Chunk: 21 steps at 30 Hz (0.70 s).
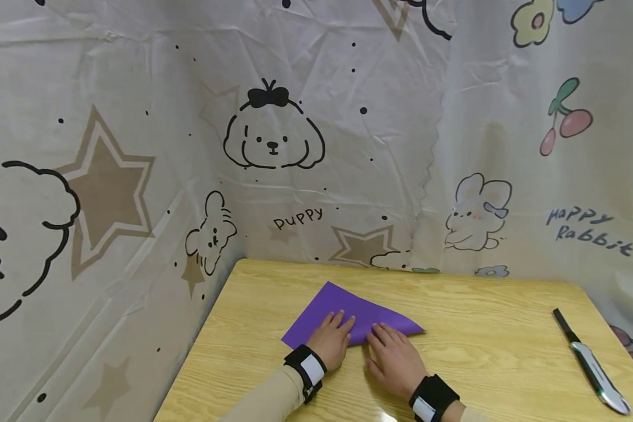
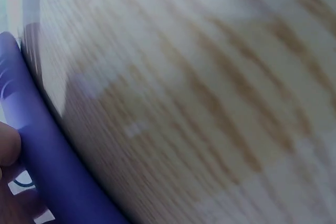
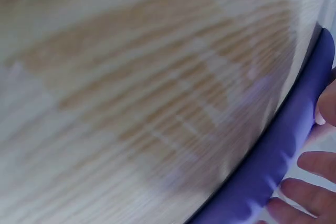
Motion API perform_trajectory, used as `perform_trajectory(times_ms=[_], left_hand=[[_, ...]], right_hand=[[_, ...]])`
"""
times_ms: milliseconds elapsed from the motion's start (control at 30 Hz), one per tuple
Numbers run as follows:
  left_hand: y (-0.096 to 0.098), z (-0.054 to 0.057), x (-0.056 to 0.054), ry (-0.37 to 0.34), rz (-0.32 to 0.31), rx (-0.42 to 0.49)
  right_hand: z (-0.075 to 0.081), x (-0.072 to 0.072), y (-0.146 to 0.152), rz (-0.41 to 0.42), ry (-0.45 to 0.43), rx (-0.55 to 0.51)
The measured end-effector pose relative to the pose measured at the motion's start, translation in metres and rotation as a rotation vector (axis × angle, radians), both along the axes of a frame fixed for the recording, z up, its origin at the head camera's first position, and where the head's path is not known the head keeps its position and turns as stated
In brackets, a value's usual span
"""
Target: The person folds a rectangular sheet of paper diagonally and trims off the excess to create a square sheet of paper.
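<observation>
1. While the left hand [image 1: 331,343] lies spread on the paper [image 1: 361,312], atop the table [image 1: 242,305], it should pin firmly.
2. The right hand [image 1: 400,362], fingers outstretched near the fold [image 3: 275,150], would best smooth evenly outward.

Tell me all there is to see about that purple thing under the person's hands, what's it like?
The purple sheet looks like smooth, plain paper. It lies on the wood-patterned table, one corner pointing away from the person and another tapering to a tip at the right. Its near edge looks rounded in the wrist views, like a bend or fold not creased flat. The fingers of the left hand and right hand rest on it.
</observation>
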<state>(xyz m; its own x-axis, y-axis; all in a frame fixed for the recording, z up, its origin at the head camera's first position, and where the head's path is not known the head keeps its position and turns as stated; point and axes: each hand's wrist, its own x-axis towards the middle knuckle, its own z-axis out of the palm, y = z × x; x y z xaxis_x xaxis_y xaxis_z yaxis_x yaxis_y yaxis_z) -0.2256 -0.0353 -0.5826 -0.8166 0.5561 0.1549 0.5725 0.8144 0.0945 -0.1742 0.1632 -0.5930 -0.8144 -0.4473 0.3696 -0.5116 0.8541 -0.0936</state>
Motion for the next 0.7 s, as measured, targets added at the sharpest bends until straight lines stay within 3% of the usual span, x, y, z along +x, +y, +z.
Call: perform_trajectory(times_ms=[200, 367, 700], left_hand=[[0.0, -0.004, -0.003, 0.015, -0.025, -0.007], [-0.002, -0.005, -0.001, 0.008, -0.051, -0.042], [-0.002, -0.01, 0.0, -0.008, -0.003, -0.131]], right_hand=[[-0.002, -0.003, 0.0, -0.037, -0.106, 0.021], [-0.009, -0.008, 0.002, -0.018, -0.126, 0.015], [-0.013, -0.008, 0.002, -0.002, -0.154, 0.027]])
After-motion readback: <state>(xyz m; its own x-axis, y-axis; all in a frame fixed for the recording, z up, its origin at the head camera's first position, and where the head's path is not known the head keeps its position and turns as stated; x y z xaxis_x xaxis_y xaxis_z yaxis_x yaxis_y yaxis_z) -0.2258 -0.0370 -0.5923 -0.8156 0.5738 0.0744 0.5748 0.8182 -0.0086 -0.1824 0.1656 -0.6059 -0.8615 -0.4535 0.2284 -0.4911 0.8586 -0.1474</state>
